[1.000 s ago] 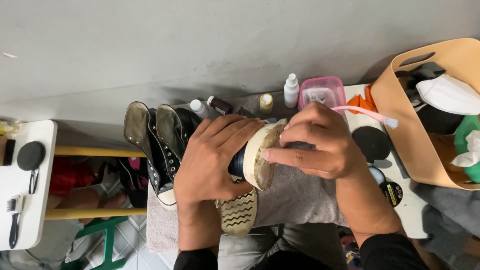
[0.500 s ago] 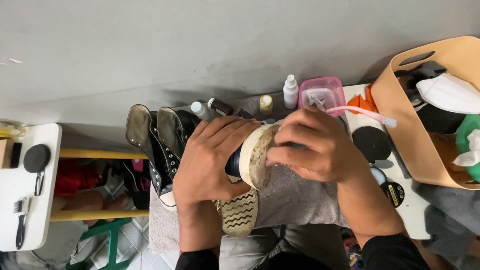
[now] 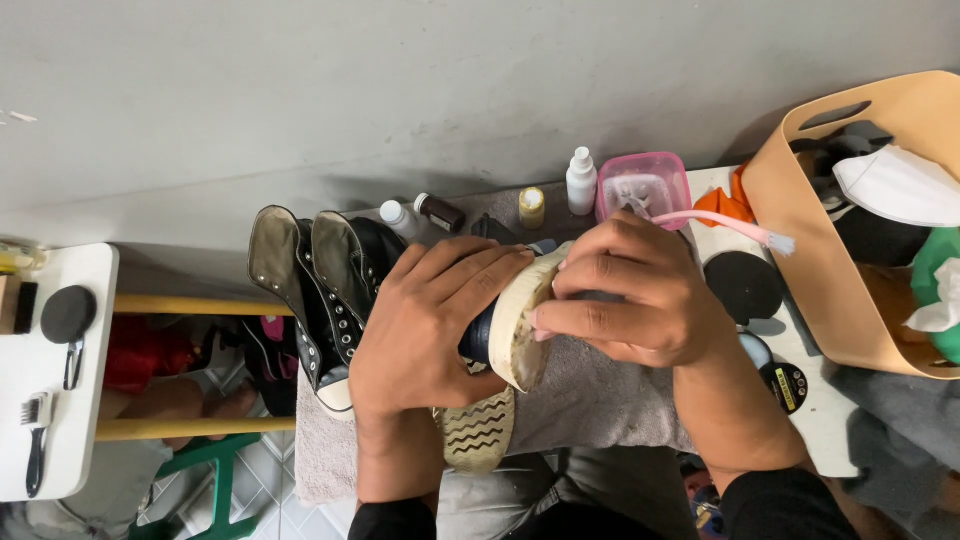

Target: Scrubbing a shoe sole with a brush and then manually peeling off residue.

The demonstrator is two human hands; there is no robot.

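- Sneaker (image 3: 505, 325), dark upper with cream rubber sole: held above a grey towel (image 3: 590, 400), between both hands.
- Left hand (image 3: 425, 325): fingers wrapped over the upper, clamped on the sneaker.
- Right hand (image 3: 630, 295): fingers curled, pressing on the sole edge while gripping a pink toothbrush (image 3: 725, 228).
- Second sneaker sole (image 3: 480, 432): lying beneath.
- Black high-top pair (image 3: 320, 290): beside the left hand.
- Pink tub (image 3: 645, 187) and small bottles (image 3: 580, 182): behind, on the surface.

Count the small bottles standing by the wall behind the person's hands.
4: a white-capped bottle, a dark brown bottle lying beside it, a yellow bottle, and a white bottle next to the pink tub. Hands may hide more.
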